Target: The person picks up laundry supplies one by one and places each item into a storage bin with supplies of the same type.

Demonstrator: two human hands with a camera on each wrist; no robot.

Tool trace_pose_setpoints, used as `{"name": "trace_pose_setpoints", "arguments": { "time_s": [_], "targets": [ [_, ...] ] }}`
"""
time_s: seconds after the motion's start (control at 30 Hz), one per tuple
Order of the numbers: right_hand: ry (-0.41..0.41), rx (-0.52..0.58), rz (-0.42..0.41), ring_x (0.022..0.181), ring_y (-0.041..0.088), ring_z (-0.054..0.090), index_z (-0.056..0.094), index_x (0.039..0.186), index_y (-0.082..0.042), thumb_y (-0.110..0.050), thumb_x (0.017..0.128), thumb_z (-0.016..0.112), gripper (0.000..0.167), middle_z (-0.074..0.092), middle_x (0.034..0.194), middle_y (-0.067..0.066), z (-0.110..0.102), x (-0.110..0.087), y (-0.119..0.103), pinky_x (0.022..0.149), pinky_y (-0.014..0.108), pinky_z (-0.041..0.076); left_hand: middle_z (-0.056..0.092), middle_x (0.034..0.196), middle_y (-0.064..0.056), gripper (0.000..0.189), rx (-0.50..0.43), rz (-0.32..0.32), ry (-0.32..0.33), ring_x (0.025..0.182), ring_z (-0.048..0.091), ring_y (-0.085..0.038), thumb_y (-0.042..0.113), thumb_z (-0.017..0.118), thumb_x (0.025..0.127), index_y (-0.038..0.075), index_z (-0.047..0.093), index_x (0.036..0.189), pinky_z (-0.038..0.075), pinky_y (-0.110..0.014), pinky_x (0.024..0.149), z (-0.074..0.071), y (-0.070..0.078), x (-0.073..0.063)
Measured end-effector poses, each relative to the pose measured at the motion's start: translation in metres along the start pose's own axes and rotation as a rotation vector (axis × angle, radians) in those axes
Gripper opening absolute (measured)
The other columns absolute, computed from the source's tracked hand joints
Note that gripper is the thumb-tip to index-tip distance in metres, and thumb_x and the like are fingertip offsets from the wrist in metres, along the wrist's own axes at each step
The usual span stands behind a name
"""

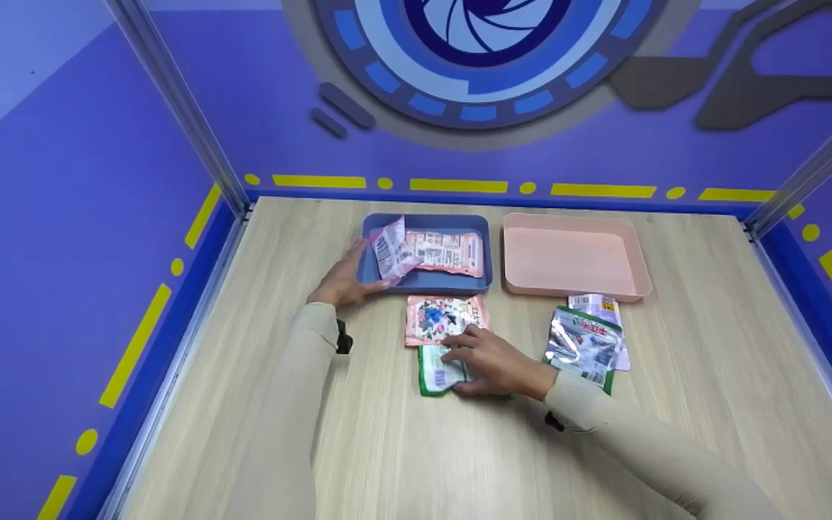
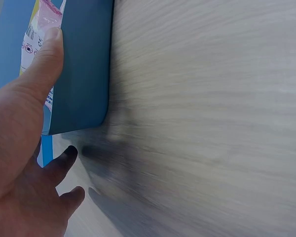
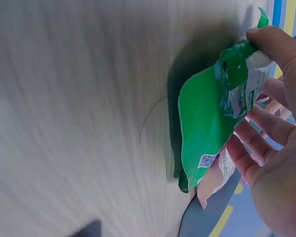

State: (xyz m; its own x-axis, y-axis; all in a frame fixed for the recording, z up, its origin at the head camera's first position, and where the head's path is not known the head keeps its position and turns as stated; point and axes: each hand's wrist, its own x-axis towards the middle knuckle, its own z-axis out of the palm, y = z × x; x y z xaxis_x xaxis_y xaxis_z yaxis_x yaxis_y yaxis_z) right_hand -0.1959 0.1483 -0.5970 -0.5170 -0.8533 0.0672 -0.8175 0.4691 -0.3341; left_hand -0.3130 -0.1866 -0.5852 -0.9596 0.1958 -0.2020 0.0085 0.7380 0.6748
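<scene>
My left hand [image 1: 342, 278] rests at the left front corner of a blue tray [image 1: 427, 287], its thumb [image 2: 52, 54] over the front rim beside a pink-purple packet [image 1: 392, 253], its fingers loosely spread outside. That packet leans in the tray against a flat pink packet [image 1: 452, 253]. My right hand [image 1: 495, 363] holds a green-and-white packet [image 1: 439, 372], with the thumb at one edge and the fingers on the other side. In the right wrist view its green face [image 3: 202, 111] bulges and bends. A pink flowered packet [image 1: 434, 320] lies between it and the tray.
A pink tray [image 1: 575, 253] stands right of the blue one. In front of it, a silver packet with green edges [image 1: 581, 345] overlaps a lilac packet [image 1: 622, 357]. Blue panels [image 1: 488, 162] wall in the wooden table [image 1: 430, 462] at the back and sides.
</scene>
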Motion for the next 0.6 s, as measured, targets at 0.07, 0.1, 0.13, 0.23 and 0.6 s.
{"name": "trace_pose_setpoints", "arguments": {
  "time_s": [0.07,0.1,0.13,0.23,0.6],
  "targets": [
    [0.004,-0.008,-0.006,0.122,0.030,0.055,0.073,0.125,-0.014,-0.042,0.088,0.080,0.047,0.061,0.143,0.010,-0.0003,0.0001,0.0002,0.100,0.048,0.050,0.003,0.173,-0.008,0.108,0.010,-0.001,-0.004,0.158,0.008,-0.029,0.041,0.080,0.090,0.015,0.008,0.167,0.013,-0.045,0.127,-0.0003,0.0008,0.0001],
    [0.006,-0.010,-0.008,0.121,0.030,0.055,0.074,0.124,-0.014,-0.042,0.088,0.080,0.045,0.061,0.143,0.010,-0.0004,0.0001,0.0004,0.099,0.048,0.051,0.003,0.173,-0.008,0.108,0.013,-0.002,-0.005,0.158,0.007,-0.029,0.042,0.080,0.090,0.015,0.008,0.167,0.013,-0.045,0.127,-0.0004,0.0011,-0.0001],
    [0.009,-0.011,-0.010,0.120,0.030,0.055,0.075,0.122,-0.014,-0.041,0.089,0.080,0.043,0.061,0.143,0.009,-0.0004,0.0000,0.0005,0.098,0.048,0.051,0.003,0.173,-0.008,0.109,0.016,-0.002,-0.005,0.158,0.007,-0.029,0.042,0.080,0.090,0.015,0.008,0.167,0.013,-0.045,0.127,-0.0004,0.0013,-0.0003],
    [0.017,-0.009,-0.019,0.119,0.029,0.056,0.076,0.118,-0.016,-0.038,0.090,0.078,0.035,0.061,0.143,0.009,-0.0003,-0.0002,0.0009,0.096,0.047,0.052,0.003,0.173,-0.008,0.110,0.016,-0.009,-0.004,0.158,0.007,-0.028,0.044,0.079,0.089,0.015,0.008,0.167,0.012,-0.044,0.128,0.0000,0.0008,0.0005],
    [0.061,-0.040,-0.076,0.116,0.029,0.059,0.073,0.107,-0.014,-0.028,0.097,0.073,0.017,0.065,0.138,0.010,-0.0041,-0.0011,-0.0008,0.093,0.046,0.053,0.004,0.173,-0.007,0.110,0.010,-0.017,-0.005,0.158,0.008,-0.029,0.044,0.080,0.089,0.015,0.007,0.167,0.012,-0.046,0.127,0.0003,0.0001,0.0019]
  ]
}}
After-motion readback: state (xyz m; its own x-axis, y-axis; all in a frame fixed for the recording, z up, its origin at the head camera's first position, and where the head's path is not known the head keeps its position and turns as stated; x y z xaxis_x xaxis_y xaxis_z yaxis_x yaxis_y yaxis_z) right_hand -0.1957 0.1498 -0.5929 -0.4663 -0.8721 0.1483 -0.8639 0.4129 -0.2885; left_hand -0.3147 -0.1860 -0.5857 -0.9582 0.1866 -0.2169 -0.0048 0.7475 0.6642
